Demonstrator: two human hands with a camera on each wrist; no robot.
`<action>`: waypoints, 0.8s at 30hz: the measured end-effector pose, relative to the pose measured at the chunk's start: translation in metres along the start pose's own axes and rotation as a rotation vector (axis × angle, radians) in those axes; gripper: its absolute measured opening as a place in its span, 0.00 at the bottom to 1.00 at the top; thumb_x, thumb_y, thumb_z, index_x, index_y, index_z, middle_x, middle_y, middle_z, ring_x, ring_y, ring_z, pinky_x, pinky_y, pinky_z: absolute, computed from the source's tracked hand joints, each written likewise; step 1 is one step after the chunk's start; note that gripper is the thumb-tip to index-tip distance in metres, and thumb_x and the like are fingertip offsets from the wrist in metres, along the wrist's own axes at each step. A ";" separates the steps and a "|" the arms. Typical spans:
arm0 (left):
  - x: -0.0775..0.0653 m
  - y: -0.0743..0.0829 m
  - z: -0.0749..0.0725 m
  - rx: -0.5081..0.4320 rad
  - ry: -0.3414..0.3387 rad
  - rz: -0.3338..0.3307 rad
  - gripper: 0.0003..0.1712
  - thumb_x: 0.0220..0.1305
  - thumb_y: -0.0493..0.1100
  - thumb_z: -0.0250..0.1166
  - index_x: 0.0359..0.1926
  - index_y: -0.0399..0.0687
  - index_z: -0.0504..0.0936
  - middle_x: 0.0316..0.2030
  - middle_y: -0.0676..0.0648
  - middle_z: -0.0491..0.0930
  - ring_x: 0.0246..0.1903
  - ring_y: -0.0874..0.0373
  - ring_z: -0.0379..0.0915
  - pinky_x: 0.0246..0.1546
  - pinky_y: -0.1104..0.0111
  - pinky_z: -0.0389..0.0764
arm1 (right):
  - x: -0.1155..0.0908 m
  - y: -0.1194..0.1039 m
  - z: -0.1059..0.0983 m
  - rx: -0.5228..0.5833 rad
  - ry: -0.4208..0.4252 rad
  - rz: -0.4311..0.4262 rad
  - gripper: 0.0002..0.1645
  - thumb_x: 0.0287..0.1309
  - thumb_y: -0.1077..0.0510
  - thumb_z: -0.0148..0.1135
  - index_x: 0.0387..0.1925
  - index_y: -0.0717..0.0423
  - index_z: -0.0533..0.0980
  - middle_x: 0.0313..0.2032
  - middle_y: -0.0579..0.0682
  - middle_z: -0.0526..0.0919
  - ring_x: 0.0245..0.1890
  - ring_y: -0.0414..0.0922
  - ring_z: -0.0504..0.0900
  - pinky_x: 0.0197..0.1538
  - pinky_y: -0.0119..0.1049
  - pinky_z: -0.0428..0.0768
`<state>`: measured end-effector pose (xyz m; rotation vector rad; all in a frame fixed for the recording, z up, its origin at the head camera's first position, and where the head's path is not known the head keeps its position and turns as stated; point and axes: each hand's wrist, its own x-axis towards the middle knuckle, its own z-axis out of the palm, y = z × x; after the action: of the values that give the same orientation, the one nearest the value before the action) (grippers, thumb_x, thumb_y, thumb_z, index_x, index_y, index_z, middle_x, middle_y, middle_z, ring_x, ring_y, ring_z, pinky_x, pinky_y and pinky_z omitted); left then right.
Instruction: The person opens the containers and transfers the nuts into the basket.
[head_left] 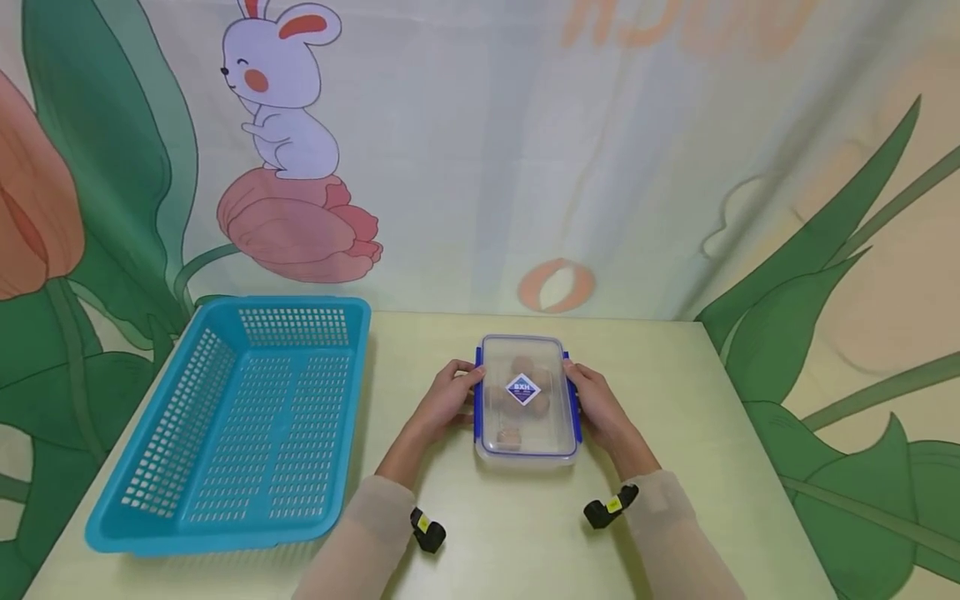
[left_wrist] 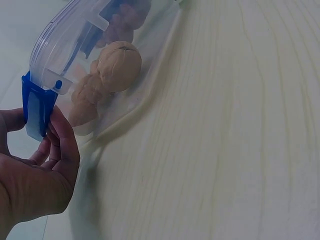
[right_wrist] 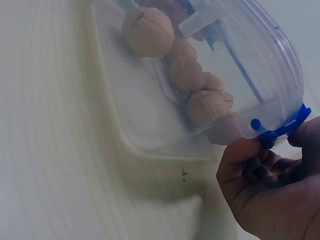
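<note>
A clear lidded food container [head_left: 525, 425] with blue side latches stands at the middle of the table. Through its walls I see several tan, seamed round nuts [left_wrist: 120, 65] that look like walnuts, grouped inside. My left hand [head_left: 444, 398] is at the container's left side, its thumb and fingers pinching the left latch [left_wrist: 37, 110]. On the opposite side my right hand [head_left: 600, 407] pinches the right latch [right_wrist: 287, 125] in the same way. The lid [head_left: 525, 354], with a diamond-shaped label, lies over the top. Some fingertips are hidden behind the latches.
A blue perforated plastic basket [head_left: 358, 358] stands on the left of the pale wooden table [head_left: 645, 358]. Behind the table hangs a printed curtain [head_left: 465, 150] with a rabbit and flowers. Each wrist wears a small black camera [head_left: 429, 533].
</note>
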<state>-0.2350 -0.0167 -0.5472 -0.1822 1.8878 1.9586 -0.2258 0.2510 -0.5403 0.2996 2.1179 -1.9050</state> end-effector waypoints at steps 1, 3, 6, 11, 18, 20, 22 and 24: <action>0.000 0.000 0.000 0.005 0.004 0.002 0.24 0.80 0.57 0.60 0.64 0.46 0.73 0.49 0.40 0.80 0.40 0.50 0.81 0.31 0.64 0.88 | 0.000 -0.001 0.000 0.000 0.003 0.002 0.35 0.83 0.36 0.44 0.67 0.61 0.70 0.51 0.54 0.77 0.45 0.44 0.78 0.45 0.37 0.82; 0.000 0.000 0.000 0.018 0.011 0.004 0.25 0.80 0.57 0.59 0.64 0.46 0.73 0.49 0.40 0.80 0.40 0.50 0.81 0.30 0.64 0.88 | 0.001 -0.001 0.000 -0.003 0.004 0.007 0.35 0.83 0.36 0.43 0.68 0.61 0.70 0.53 0.55 0.76 0.46 0.45 0.77 0.46 0.37 0.81; 0.000 0.001 0.000 0.018 0.013 0.002 0.25 0.80 0.57 0.60 0.64 0.46 0.73 0.49 0.40 0.80 0.40 0.50 0.81 0.30 0.65 0.88 | 0.002 -0.001 0.000 0.001 0.001 0.015 0.35 0.83 0.36 0.43 0.69 0.60 0.70 0.54 0.55 0.76 0.47 0.45 0.77 0.47 0.37 0.82; 0.002 0.002 -0.001 0.001 -0.002 0.008 0.25 0.80 0.57 0.60 0.64 0.46 0.72 0.48 0.41 0.81 0.40 0.51 0.80 0.30 0.64 0.88 | 0.004 -0.002 -0.001 0.015 -0.002 0.018 0.36 0.83 0.37 0.43 0.72 0.60 0.68 0.56 0.56 0.76 0.47 0.44 0.78 0.46 0.37 0.82; 0.004 0.003 -0.002 0.004 -0.028 0.020 0.26 0.80 0.58 0.60 0.63 0.44 0.72 0.48 0.41 0.81 0.42 0.50 0.80 0.32 0.63 0.88 | 0.005 -0.005 -0.002 -0.004 -0.007 0.012 0.38 0.84 0.37 0.41 0.79 0.59 0.63 0.65 0.59 0.73 0.53 0.46 0.77 0.50 0.38 0.82; 0.004 0.003 -0.002 0.016 -0.023 0.014 0.26 0.80 0.58 0.60 0.63 0.44 0.72 0.48 0.41 0.80 0.41 0.50 0.80 0.31 0.63 0.88 | 0.004 -0.005 -0.001 -0.009 -0.007 0.013 0.38 0.84 0.38 0.41 0.79 0.59 0.63 0.65 0.59 0.74 0.54 0.47 0.77 0.50 0.39 0.83; 0.003 0.002 -0.002 0.028 -0.017 0.007 0.25 0.80 0.58 0.60 0.62 0.44 0.72 0.48 0.41 0.79 0.41 0.50 0.79 0.31 0.64 0.88 | 0.004 -0.004 -0.001 -0.018 -0.009 0.016 0.38 0.85 0.38 0.40 0.79 0.59 0.63 0.63 0.60 0.74 0.53 0.48 0.78 0.50 0.40 0.83; 0.002 0.001 -0.001 0.036 -0.018 0.005 0.25 0.80 0.58 0.59 0.62 0.43 0.72 0.47 0.41 0.79 0.41 0.51 0.78 0.30 0.64 0.87 | 0.003 -0.002 0.000 -0.026 -0.002 0.024 0.37 0.85 0.39 0.39 0.79 0.59 0.62 0.64 0.60 0.74 0.54 0.49 0.78 0.50 0.40 0.83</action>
<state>-0.2371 -0.0172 -0.5472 -0.1490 1.9127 1.9213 -0.2295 0.2508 -0.5392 0.3166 2.1268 -1.8620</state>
